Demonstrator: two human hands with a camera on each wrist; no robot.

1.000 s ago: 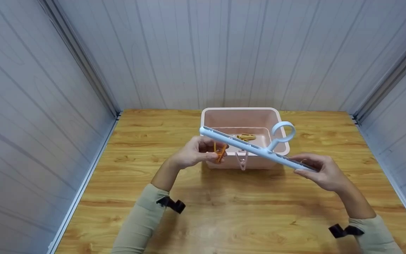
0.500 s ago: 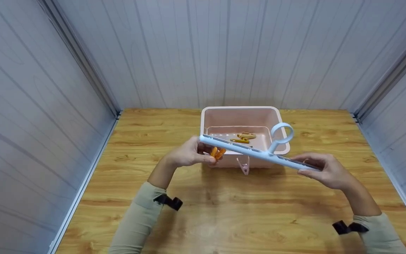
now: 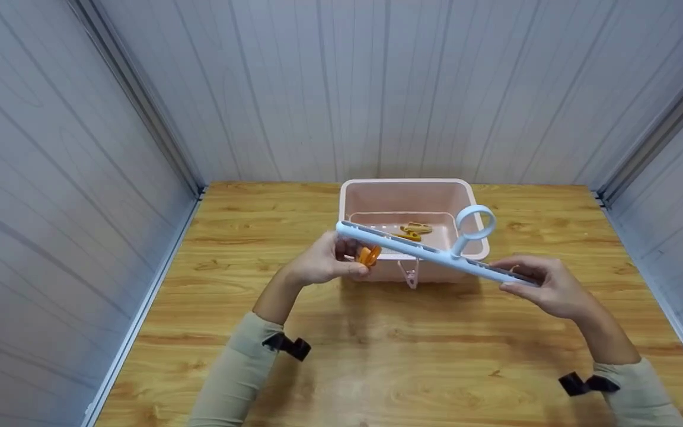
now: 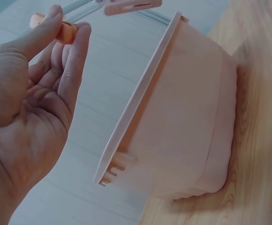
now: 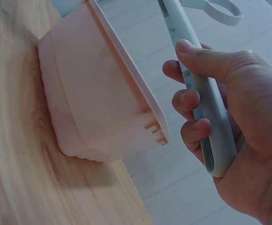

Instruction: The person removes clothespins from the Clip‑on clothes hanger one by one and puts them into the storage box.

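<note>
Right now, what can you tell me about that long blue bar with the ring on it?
The long pale blue plastic hanger bar has a round ring standing up near its middle and slots along its top. It is held tilted above the pink plastic tub. The right hand grips one end; the left hand pinches an orange clip beneath the other. A pink clip hangs below.

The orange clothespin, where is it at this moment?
In the head view the orange clothespin sits left of centre, pinched by the left hand just under the left end of the light blue hanger bar, in front of the pink basin.
</note>
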